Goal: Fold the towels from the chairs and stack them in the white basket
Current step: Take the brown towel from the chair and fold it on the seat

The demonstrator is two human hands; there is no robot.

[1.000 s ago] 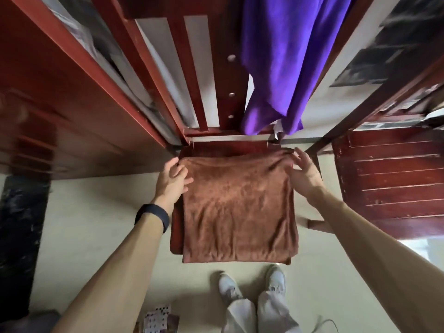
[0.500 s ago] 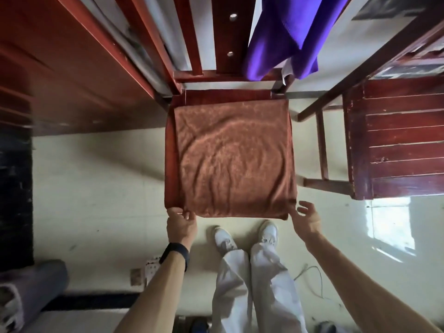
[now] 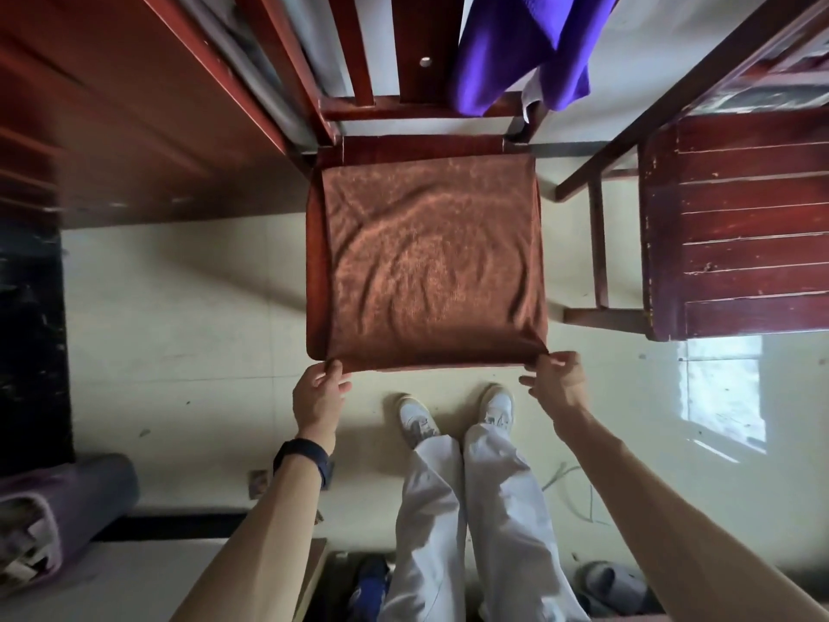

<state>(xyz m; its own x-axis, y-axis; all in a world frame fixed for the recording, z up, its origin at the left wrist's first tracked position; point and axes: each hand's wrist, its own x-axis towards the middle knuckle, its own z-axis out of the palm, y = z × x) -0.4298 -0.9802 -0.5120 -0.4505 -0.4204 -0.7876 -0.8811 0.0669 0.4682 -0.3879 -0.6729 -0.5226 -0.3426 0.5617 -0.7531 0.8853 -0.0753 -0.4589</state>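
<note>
Brown towel (image 3: 426, 262), one: your left hand (image 3: 318, 397) and right hand (image 3: 558, 383) pinch its near-edge corners, floor (image 3: 179, 329) beneath fingers; purple towel (image 3: 516, 47), one, beyond.

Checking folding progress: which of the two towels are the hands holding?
The brown towel, spread flat on the chair seat: left hand and right hand pinch its near corners. The purple towel hangs untouched over the chair back.
</note>
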